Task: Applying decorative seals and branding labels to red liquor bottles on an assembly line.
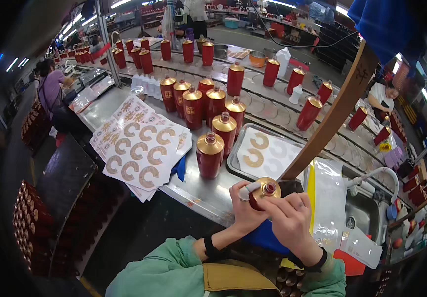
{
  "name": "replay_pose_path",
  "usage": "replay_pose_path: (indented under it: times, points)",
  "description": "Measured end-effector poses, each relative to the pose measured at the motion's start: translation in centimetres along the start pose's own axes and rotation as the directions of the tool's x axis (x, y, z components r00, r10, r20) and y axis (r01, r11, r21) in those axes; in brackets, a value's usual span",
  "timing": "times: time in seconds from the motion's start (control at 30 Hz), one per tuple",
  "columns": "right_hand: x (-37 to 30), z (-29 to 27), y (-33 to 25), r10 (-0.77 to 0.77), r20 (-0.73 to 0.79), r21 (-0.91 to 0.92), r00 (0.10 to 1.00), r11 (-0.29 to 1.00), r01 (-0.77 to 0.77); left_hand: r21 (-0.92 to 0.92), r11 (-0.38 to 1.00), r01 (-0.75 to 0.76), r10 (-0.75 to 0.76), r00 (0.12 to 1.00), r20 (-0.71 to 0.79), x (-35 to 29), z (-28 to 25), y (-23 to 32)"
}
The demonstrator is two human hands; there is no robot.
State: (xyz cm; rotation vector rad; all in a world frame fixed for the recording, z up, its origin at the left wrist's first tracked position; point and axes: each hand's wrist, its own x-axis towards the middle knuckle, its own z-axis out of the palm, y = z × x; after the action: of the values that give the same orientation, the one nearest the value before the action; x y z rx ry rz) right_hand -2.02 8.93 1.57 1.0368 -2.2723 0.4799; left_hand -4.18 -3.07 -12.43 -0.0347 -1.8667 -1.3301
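Note:
A red bottle (268, 189) with a gold shoulder and an open neck is between my hands, just past the near edge of the bench. My left hand (244, 212) wraps around its left side, with a white cover on one finger. My right hand (292, 220) is closed against its near right side, fingertips touching the bottle; whether they also pinch something small is hidden. Beyond my hands lies a metal tray (232, 167) with a white decal sheet (274, 153) bearing gold C-shaped decals. Another red bottle (209, 156) stands left of the tray.
Several red-and-gold bottles (192, 106) stand behind that one. Stacked decal sheets (142, 148) lie at left. A slotted conveyor (268, 106) carries more bottles beyond. A wooden post (334, 111) rises right of the tray, near a sink (364, 215). Co-workers sit at far left and right.

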Motion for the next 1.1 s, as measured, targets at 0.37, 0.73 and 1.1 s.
replay_pose_path:
  times: [0.37,0.73,1.1]
  points:
    - [-1.1,0.0,0.8,-0.12,0.145,0.225,0.982,0.971,0.085,-0.132,0.991,-0.01,0.028,0.991,0.131,0.4,-1.6,-1.0]
    - [-1.1,-0.1,1.3,-0.179,0.104,0.216,0.978,0.964,0.153,-0.266,0.964,0.007,0.076,0.951,0.3,1.0,-3.6,-1.5]
    - [-1.1,0.0,1.5,-0.101,-0.007,0.11,0.995,0.989,0.101,-0.248,0.969,-0.008,0.046,0.988,0.148,0.1,-1.6,-0.3]
